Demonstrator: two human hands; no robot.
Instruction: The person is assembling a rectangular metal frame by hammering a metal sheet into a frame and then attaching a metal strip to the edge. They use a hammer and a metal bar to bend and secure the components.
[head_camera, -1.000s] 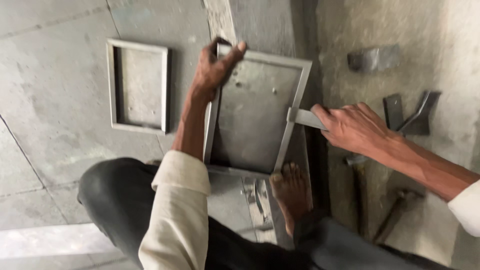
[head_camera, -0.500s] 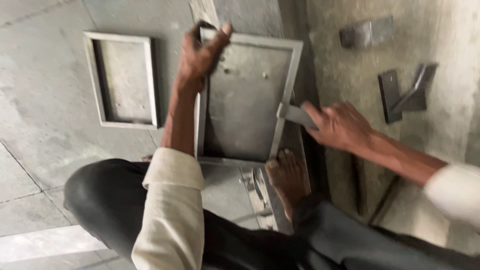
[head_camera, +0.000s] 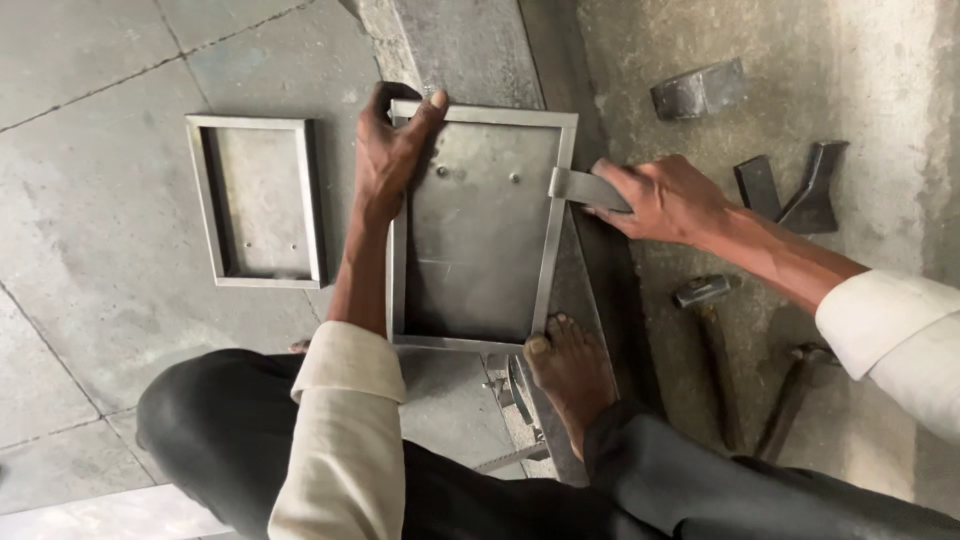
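My left hand (head_camera: 395, 140) is curled over the top corner of the metal tray (head_camera: 475, 235), which lies on the steel beam (head_camera: 450, 50) on the floor. My right hand (head_camera: 665, 200) is pinched around a flat metal strip (head_camera: 580, 186) at the tray's right rim. My bare foot (head_camera: 570, 370) presses its bottom edge. The tray looks stiff, heavy and thin-edged, so I think the rims are best to hold.

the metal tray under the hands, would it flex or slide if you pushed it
The metal tray looks like rigid sheet steel with folded-up rims, so probably stiff, not floppy. Its smooth base sits on a steel beam, so it may slide; the left hand, right hand and foot all brace it.
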